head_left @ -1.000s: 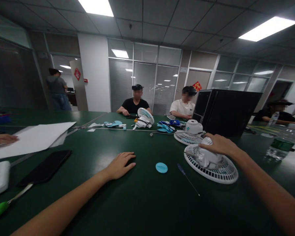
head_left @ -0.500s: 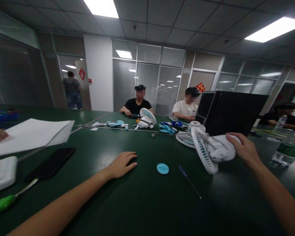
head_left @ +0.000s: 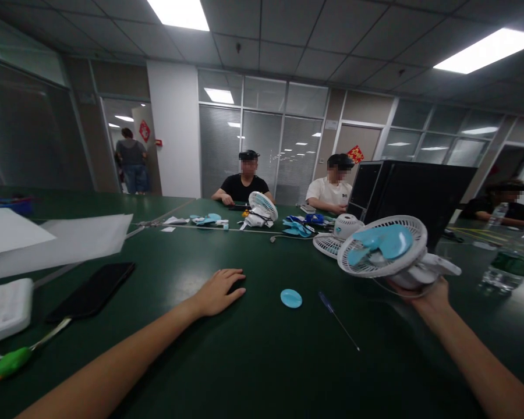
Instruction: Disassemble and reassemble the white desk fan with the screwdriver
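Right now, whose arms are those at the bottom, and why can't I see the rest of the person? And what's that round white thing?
There is no machine here. The picture comes from a camera worn on a person's head. It looks forward and down, so you see only that person's own two arms, just as you do when you look down at yours. The left hand lies flat and open on the green table. The right hand grips a small white fan from below and holds it up off the table; its blades are light blue. On the table lie a round blue cap, a thin screwdriver, a black phone, a green-handled tool and another white fan, face down. The people sitting across the table are others at work.
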### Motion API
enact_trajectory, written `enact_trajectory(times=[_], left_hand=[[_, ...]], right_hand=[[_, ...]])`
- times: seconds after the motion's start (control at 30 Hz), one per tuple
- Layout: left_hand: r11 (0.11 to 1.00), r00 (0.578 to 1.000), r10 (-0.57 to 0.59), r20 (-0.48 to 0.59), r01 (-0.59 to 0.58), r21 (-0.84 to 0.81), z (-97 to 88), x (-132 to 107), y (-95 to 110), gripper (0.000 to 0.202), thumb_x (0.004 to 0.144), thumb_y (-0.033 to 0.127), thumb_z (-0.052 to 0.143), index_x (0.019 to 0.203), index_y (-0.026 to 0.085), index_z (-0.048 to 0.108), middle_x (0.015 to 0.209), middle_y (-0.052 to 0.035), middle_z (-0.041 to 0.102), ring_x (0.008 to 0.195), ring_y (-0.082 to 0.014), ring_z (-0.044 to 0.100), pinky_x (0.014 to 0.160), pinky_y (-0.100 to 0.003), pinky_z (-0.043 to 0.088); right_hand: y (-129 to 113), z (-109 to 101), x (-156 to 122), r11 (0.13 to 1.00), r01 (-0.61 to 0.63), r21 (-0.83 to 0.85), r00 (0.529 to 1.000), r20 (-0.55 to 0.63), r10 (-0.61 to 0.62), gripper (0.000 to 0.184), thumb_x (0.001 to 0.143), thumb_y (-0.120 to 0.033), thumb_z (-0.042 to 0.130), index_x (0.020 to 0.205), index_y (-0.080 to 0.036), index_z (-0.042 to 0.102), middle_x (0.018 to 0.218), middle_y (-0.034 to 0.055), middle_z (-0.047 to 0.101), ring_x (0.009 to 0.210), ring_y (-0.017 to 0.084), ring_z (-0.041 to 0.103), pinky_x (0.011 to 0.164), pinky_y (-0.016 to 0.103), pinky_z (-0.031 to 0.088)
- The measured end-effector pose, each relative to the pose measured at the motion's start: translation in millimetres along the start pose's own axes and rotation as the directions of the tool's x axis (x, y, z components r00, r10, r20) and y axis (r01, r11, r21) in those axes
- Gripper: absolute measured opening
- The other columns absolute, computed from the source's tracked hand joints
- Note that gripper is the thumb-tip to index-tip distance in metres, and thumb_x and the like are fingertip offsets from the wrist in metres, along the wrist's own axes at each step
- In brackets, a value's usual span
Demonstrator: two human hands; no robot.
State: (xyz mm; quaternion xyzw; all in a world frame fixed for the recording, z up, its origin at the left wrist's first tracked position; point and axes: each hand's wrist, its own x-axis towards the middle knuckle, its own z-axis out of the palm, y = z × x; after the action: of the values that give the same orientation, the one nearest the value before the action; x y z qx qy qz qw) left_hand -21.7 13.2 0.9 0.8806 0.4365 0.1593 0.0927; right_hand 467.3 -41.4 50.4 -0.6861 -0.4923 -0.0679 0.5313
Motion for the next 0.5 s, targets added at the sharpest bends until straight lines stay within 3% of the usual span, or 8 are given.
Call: enact_trajectory(times=[0.03,0.1,0.13,0.2,0.27,0.33,0.43,0.5], left_hand=[[1.000,1.000,0.001,-0.001,-0.001,-0.001,0.0,0,0,0.048,0.095,0.047,0.043,0.132,0.020,0.056,0.146,-0.0106,0.051,0.136,-0.0266,0.045,0.115,-0.045,0.032],[1.000,1.000,0.003,-0.003,-0.003,-0.005,0.0,0,0,0.047,0.095,0.048,0.043,0.131,0.020,0.056,0.146,-0.0104,0.051,0.136,-0.0266,0.045,0.115,-0.046,0.032],[1.000,1.000,0.002,-0.003,-0.002,-0.007,0.0,0,0,0.048,0.095,0.048,0.043,0.132,0.020,0.056,0.146,-0.0105,0.051,0.136,-0.0266,0.045,0.115,-0.046,0.032],[1.000,1.000,-0.001,0.004,0.001,-0.009,-0.2,0,0,0.049,0.095,0.048,0.042,0.132,0.019,0.055,0.147,-0.0109,0.050,0.137,-0.0268,0.044,0.115,-0.046,0.032],[1.000,1.000,-0.005,0.011,0.005,-0.007,-0.5,0,0,0.049,0.096,0.047,0.042,0.133,0.018,0.055,0.147,-0.0115,0.050,0.137,-0.0270,0.044,0.115,-0.046,0.031],[1.000,1.000,0.000,0.012,0.000,-0.002,-0.7,0,1,0.049,0.096,0.046,0.042,0.133,0.017,0.055,0.147,-0.0120,0.050,0.137,-0.0269,0.044,0.115,-0.046,0.031],[1.000,1.000,0.011,0.005,-0.011,0.006,-0.6,0,2,0.048,0.096,0.045,0.042,0.132,0.017,0.055,0.147,-0.0123,0.050,0.136,-0.0266,0.044,0.115,-0.046,0.031],[1.000,1.000,0.010,0.005,-0.010,0.009,-0.5,0,2,0.048,0.096,0.045,0.042,0.132,0.017,0.055,0.146,-0.0124,0.050,0.136,-0.0267,0.044,0.115,-0.046,0.032]], right_hand=[[-1,-1,0,0.962,-0.176,0.208,0.984,0.031,0.173,0.069,0.089,-0.030,0.005,0.145,-0.016,0.043,0.113,0.0243,0.067,0.087,0.036,0.071,0.062,0.043,0.053],[-5,-2,-1,0.701,-0.475,0.532,0.872,0.173,0.459,0.066,0.090,-0.039,0.014,0.151,-0.021,0.031,0.133,0.0229,0.057,0.100,0.039,0.067,0.067,0.045,0.054],[-7,-3,-1,0.597,-0.538,0.595,0.824,0.221,0.523,0.066,0.090,-0.042,0.017,0.152,-0.023,0.026,0.140,0.0211,0.052,0.106,0.039,0.065,0.070,0.045,0.054],[-11,-3,-4,0.533,-0.577,0.619,0.788,0.249,0.563,0.064,0.091,-0.044,0.019,0.152,-0.026,0.025,0.144,0.0186,0.048,0.110,0.038,0.063,0.073,0.045,0.055],[-14,-2,-6,0.569,-0.567,0.596,0.797,0.221,0.563,0.062,0.091,-0.042,0.017,0.150,-0.028,0.030,0.140,0.0171,0.053,0.106,0.036,0.065,0.075,0.047,0.055],[-16,1,-8,0.542,-0.542,0.643,0.795,0.183,0.578,0.059,0.090,-0.041,0.017,0.143,-0.030,0.041,0.133,0.0141,0.058,0.101,0.033,0.066,0.080,0.052,0.054],[-20,7,-11,0.346,-0.510,0.787,0.743,0.201,0.638,0.048,0.089,-0.041,0.028,0.127,-0.031,0.056,0.129,0.0081,0.061,0.103,0.030,0.064,0.096,0.059,0.044],[-25,9,-14,0.273,-0.500,0.822,0.724,0.224,0.652,0.041,0.090,-0.039,0.033,0.119,-0.030,0.061,0.129,0.0059,0.061,0.109,0.029,0.061,0.103,0.060,0.037]])
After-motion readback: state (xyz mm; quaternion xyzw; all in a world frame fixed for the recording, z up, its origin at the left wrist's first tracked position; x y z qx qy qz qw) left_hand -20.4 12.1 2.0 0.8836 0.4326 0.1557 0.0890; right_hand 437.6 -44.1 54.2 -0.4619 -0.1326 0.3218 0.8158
